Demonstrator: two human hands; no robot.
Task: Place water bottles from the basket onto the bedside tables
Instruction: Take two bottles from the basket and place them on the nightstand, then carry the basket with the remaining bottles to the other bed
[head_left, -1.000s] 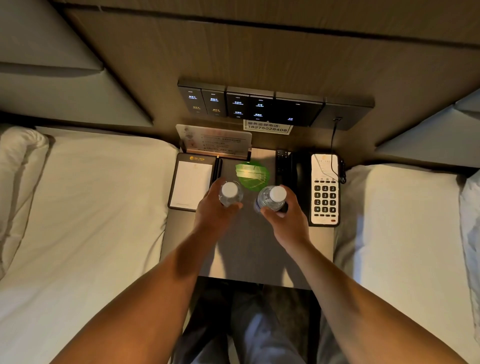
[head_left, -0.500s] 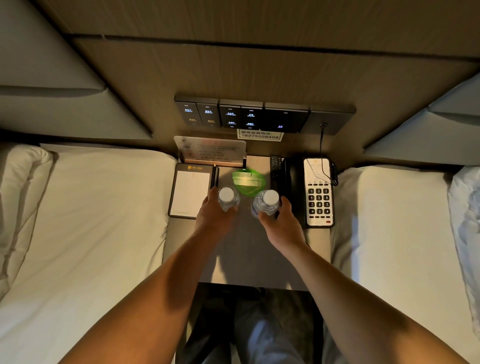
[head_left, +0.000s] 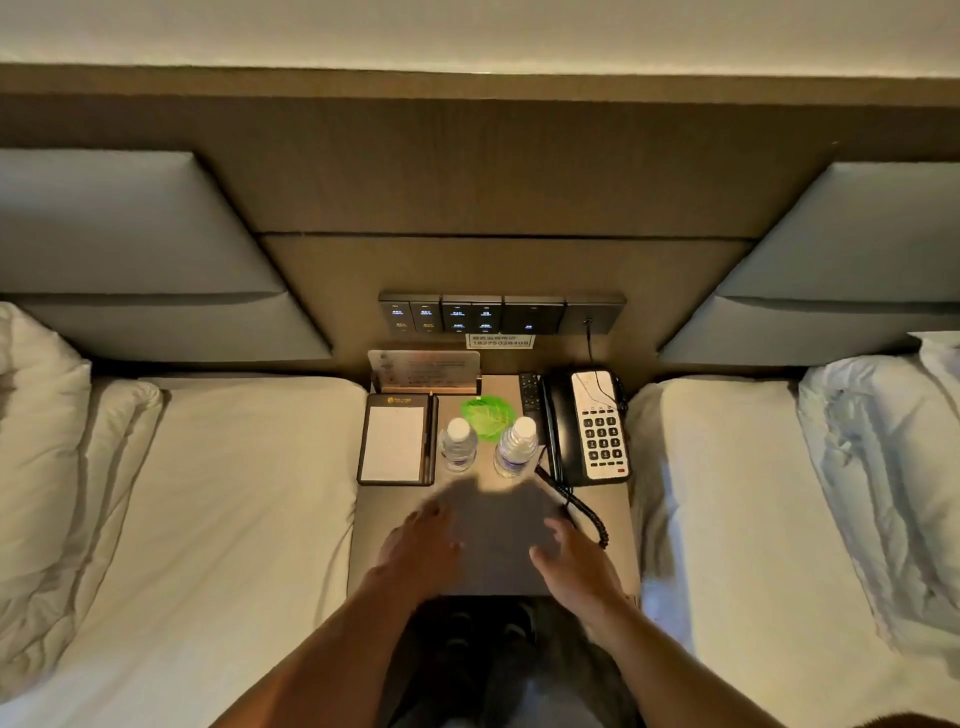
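Two clear water bottles with white caps stand upright on the grey bedside table (head_left: 613, 540) between two beds. The left bottle (head_left: 458, 446) is beside the notepad; the right bottle (head_left: 516, 448) is beside the phone. A green patch (head_left: 487, 410) lies on the table just behind them. My left hand (head_left: 415, 548) hovers over the table's front half, fingers apart, holding nothing. My right hand (head_left: 574, 564) is over the front right part, also empty with fingers spread. Both hands are well short of the bottles. No basket is in view.
A black-framed notepad (head_left: 395, 439) with a pen lies at the table's left. A black and white phone (head_left: 589, 427) with a coiled cord sits at the right, a remote (head_left: 530, 391) behind it. A card stand (head_left: 423, 370) and wall switch panel (head_left: 498, 314) are at the back. White beds flank both sides.
Both hands have let go of the bottles and drawn back toward the table's front edge. The bottles stay standing. The view has pulled back and tilted up.
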